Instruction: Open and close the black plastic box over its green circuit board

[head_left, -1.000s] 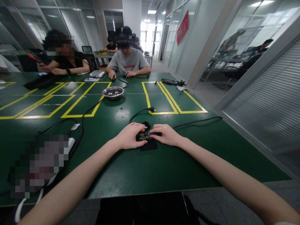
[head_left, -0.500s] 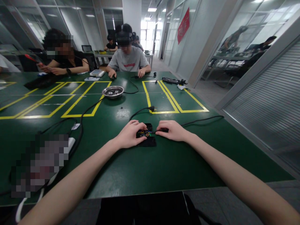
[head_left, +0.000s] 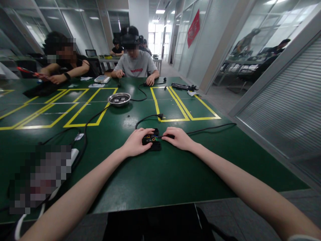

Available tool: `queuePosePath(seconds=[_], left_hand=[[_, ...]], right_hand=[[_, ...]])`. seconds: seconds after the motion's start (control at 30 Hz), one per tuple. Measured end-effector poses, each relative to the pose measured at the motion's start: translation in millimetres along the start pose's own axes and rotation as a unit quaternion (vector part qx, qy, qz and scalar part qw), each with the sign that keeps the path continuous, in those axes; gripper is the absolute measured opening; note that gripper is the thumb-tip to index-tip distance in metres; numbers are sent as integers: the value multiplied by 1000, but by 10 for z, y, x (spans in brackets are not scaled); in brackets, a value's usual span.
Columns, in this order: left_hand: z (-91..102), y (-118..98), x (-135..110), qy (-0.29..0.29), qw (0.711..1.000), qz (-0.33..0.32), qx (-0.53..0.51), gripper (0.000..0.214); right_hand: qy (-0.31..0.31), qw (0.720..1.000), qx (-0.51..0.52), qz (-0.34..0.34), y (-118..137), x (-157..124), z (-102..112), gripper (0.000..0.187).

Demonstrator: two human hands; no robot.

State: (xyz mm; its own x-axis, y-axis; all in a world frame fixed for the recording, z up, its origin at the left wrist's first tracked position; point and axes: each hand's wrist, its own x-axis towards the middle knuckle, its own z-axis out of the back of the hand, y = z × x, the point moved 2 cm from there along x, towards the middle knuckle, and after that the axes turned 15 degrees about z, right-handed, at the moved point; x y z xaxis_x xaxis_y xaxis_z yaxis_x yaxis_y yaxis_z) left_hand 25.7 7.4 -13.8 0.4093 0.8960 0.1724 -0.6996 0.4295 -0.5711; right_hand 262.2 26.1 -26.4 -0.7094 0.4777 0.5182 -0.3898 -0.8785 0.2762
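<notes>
Circuit board with small coppery rings, lying at the bench between two hands and sitting among opened black casing parts, one on its near side and one on its far side. Being clasped around its left end by the left hand, with the grip half closed, fingers bending over the far side and thumb pressing along the near one. Being met on the right by a black cable, pinched in the right hand with that grip closed down at the fingertips; appearing too small to tell whether cable and board are touching. Continuing outward with a black cord stretching rightward from behind the right hand. Pointing right just beyond the hands, with a black plug ending a curved lead. Resting farther off, with a metal bowl holding small silvery parts. Spreading across the bench beyond, with yellow tape marking out boxes. Sitting at the far side, with a person in a grey shirt leaning over a cable.
</notes>
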Motion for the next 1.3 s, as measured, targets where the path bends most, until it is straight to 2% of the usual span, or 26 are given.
queuePosePath(seconds=[0.17, 0.3, 0.4, 0.57, 0.77, 1.0, 1.2, 1.3], left_hand=[[81, 74, 32, -62, 998, 12, 2, 22], [130, 202, 99, -63, 996, 39, 49, 15], [165, 297, 134, -52, 991, 55, 113, 17], [203, 324, 145, -41, 979, 11, 199, 26], [212, 279, 140, -80, 958, 16, 273, 28], [255, 212, 123, -85, 964, 3, 254, 31], [271, 154, 103, -61, 971, 38, 226, 38], [317, 109, 67, -62, 972, 33, 224, 44]], right_hand=[[-8, 1000, 7, -2, -12, 0, -11, 16], [-26, 1000, -1, -9, 3, 5, -7, 17], [-42, 999, -8, -13, 6, 11, -7, 18], [-55, 998, -21, -17, -4, 14, -23, 18], [-64, 997, -33, -19, -33, 16, -44, 17], [-76, 997, -35, 2, 1, 5, -5, 20], [-111, 993, -35, 38, 78, 2, 79, 23], [-122, 990, -32, 63, 131, -8, 123, 23]])
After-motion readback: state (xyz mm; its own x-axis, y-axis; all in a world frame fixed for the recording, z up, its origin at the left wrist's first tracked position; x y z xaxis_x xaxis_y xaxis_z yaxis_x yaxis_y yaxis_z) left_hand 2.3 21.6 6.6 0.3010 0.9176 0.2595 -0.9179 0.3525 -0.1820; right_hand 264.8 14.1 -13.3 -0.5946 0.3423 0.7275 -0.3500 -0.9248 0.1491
